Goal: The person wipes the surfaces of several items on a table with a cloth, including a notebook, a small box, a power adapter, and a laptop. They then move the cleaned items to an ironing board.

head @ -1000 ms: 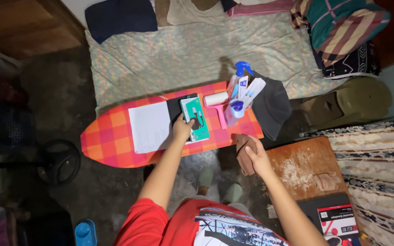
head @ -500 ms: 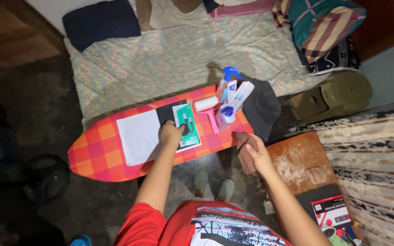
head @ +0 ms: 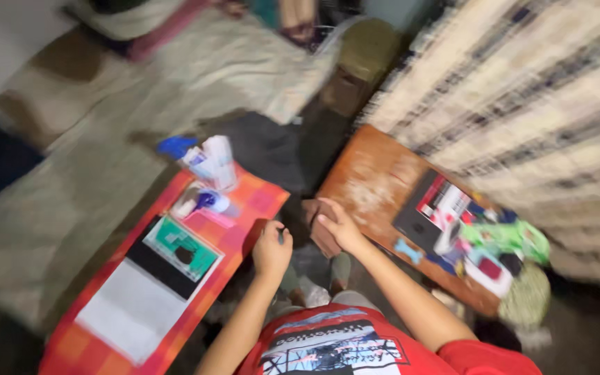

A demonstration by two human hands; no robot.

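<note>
The ironing board (head: pixel 244 226) in its orange and pink checked cover runs on a slant, from lower left up to its end near my hands, so everything I laid on it sits within reach. Behind it the bed (head: pixel 105 139) lies under a pale sheet. To my right stands a low wooden table (head: pixel 366 191), its far half crowded with a black box (head: pixel 428 208) and small colourful bits too blurred to name.

On the board, a white sheet of paper (head: pixel 130 312) lies flat toward the low end, then a black pad (head: pixel 154 267) with a green and white packet (head: pixel 182 248) on top. Past that a pink-handled lint roller (head: pixel 206 208) lies on its side, and a clear cup (head: pixel 213 163) holds a blue-topped spray bottle (head: pixel 175 146) upright beside some white packets.

The brown cloth (head: pixel 319 232) is in the gap between the board's end and the wooden table, hanging from my right hand (head: pixel 338 226). It looks folded, its long side running roughly up and down, the loose end downward. That hand is wrapped over the cloth's upper edge, fingers curled round it.

My left hand (head: pixel 271 250) is curled into a loose fist just beside the board's edge, close to the cloth; whether it pinches anything I cannot tell through the blur.
</note>
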